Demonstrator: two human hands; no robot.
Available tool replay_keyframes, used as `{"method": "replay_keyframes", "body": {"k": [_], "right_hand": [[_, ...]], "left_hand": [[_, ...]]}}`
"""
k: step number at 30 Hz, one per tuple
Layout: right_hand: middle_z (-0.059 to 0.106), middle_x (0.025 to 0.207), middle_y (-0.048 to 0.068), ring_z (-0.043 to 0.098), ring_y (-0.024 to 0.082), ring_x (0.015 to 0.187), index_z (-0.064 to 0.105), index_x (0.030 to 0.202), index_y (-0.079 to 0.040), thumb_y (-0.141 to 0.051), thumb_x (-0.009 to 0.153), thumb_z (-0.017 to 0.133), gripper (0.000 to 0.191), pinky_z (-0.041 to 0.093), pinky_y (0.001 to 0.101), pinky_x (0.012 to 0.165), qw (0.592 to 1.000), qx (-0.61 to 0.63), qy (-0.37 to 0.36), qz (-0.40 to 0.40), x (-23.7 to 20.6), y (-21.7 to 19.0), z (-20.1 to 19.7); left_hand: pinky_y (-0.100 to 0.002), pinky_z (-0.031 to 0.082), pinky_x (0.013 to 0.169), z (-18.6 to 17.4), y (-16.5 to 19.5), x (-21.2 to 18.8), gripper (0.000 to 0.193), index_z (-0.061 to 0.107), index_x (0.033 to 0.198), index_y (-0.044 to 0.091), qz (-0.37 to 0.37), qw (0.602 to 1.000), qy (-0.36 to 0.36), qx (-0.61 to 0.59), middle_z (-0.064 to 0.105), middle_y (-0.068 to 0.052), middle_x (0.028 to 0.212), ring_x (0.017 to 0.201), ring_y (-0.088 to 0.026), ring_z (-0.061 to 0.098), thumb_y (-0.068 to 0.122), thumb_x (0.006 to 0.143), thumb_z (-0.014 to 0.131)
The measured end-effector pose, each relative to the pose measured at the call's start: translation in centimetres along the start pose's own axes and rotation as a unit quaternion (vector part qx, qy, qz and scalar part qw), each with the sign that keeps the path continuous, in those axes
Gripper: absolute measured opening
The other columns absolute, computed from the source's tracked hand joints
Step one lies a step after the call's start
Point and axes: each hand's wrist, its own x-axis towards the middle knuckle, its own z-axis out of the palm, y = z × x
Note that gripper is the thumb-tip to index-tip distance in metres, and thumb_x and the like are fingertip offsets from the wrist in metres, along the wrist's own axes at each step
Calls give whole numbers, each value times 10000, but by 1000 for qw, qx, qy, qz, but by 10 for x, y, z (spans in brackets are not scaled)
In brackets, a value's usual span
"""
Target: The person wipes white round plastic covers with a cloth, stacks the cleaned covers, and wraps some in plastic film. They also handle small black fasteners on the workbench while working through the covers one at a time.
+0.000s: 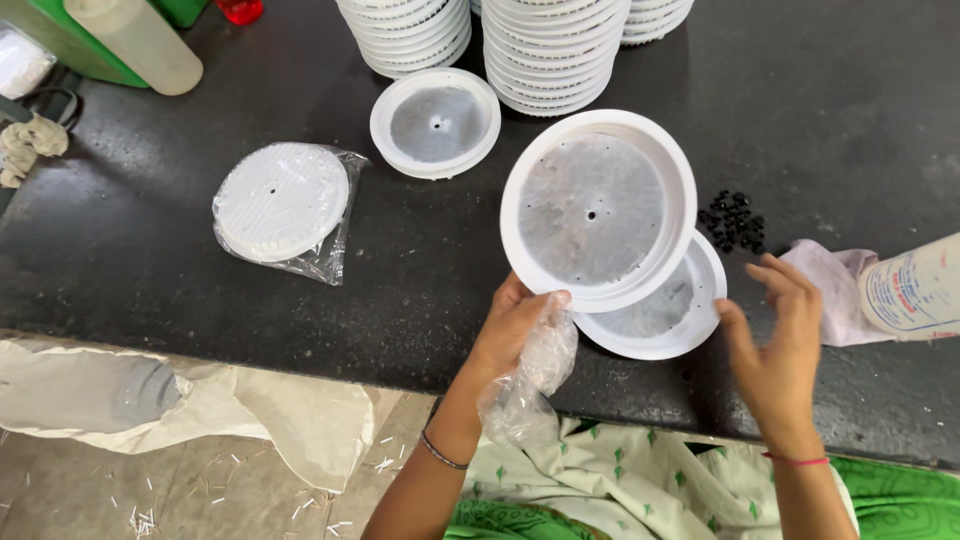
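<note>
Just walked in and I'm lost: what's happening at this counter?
A person at a dark counter holds a white round disc tilted up in the left hand, along with a crumpled clear plastic bag. The right hand hovers open beside a second disc lying underneath. Stacks of discs stand behind; one bagged disc lies left.

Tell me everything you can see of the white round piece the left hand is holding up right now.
The white round piece is a shallow disc of what looks like plastic, with a raised smooth rim around a grey, matte, speckled inner face and a small dark hole at its centre. It is held tilted, inner face toward the camera, above the dark counter. The left hand grips its lower edge, with crumpled clear plastic film also in that hand. It overlaps a similar second disc behind it. The right hand is open and apart from it.
</note>
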Motion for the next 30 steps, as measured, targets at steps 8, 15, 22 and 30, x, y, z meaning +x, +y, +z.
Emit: {"method": "replay_keyframes", "body": {"k": [8,15,22,30], "right_hand": [[692,1133,8,677,99,998,596,1200,-12,-48,1081,644,133,580,259,912,916,309,115,227,-24,96,24],[683,1031,62,653,104,901,634,1183,11,-54,1083,647,120,543,253,839,952,197,70,222,-31,97,27],[681,940,96,658,143,772,580,1252,14,-208,1086,573,277,560,287,689,919,248,-8,308,-19,74,22],[684,812,160,675,225,640,423,1351,13,-217,1009,580,442,580,342,571,813,340,-115,458,-17,25,39]], "left_hand": [[-243,481,663,1,6,-1,395,640,1226,58,-18,996,47,-72,713,1,983,797,-61,631,52,854,770],[-237,492,683,11,21,-10,431,634,1270,50,-23,996,52,-63,713,-13,1039,829,-70,644,69,859,762],[-260,534,675,3,33,-36,471,599,1298,29,-34,992,90,-83,722,-64,1061,822,-119,682,77,848,726],[-318,575,717,-37,64,-68,582,559,1340,-65,-47,990,124,-40,705,-149,1061,842,-204,709,159,822,702]]}}
